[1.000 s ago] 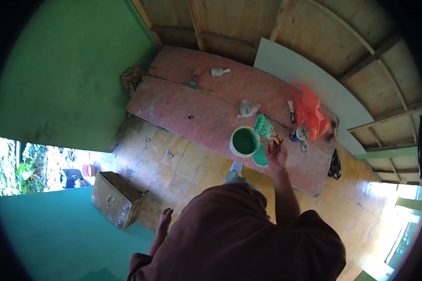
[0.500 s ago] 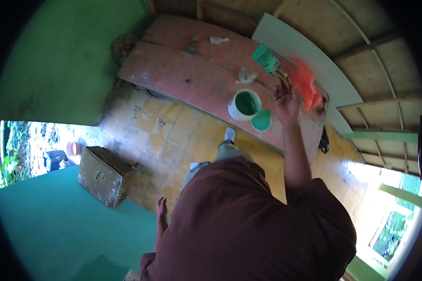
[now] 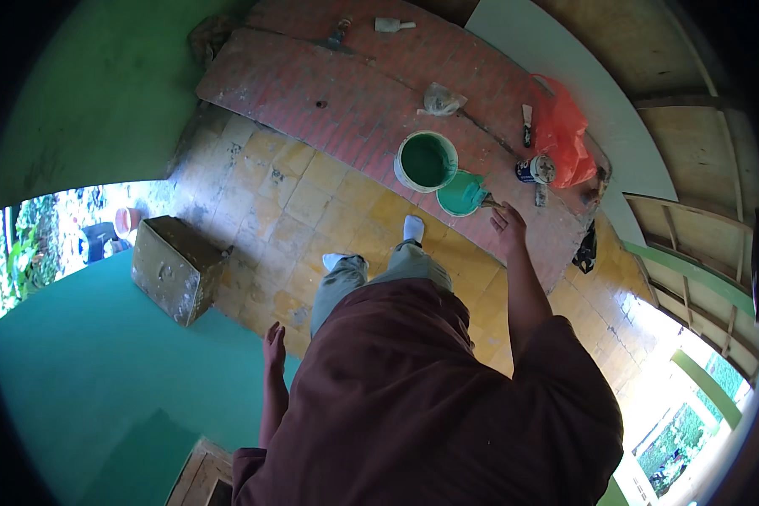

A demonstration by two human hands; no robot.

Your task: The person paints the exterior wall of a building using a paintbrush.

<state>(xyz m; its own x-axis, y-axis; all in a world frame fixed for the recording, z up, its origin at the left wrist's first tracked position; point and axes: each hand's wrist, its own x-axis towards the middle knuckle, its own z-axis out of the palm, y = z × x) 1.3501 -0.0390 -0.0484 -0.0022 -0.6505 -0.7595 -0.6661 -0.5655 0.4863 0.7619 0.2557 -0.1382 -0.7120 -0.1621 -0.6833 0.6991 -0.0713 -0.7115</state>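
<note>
My right hand [image 3: 509, 226] reaches over the edge of a reddish platform, its fingers closed around the handle of a paintbrush [image 3: 489, 201]. Green paint covers the bristles, which lie over the right side of a round green-coated lid or shallow container [image 3: 455, 199]. Just left of and behind that lid stands a white bucket [image 3: 403, 174] with dark green paint inside. My left hand [image 3: 274, 344] hangs low at my left side in front of a teal wall, fingers loosely stretched, holding nothing.
On the platform [image 3: 346, 118] lie a crumpled clear plastic bag [image 3: 442, 99], a dark-labelled can [image 3: 535, 169], a scraper [image 3: 527, 126] and a red plastic bag [image 3: 560, 126]. A paint-spotted brown box [image 3: 174, 268] stands at left. Yellow tiles [image 3: 329, 194] surround my feet.
My right hand has lowered the paintbrush from above the platform down to the green lid. The can and scraper now show. The view has shifted slightly; my left hand still hangs at my side.
</note>
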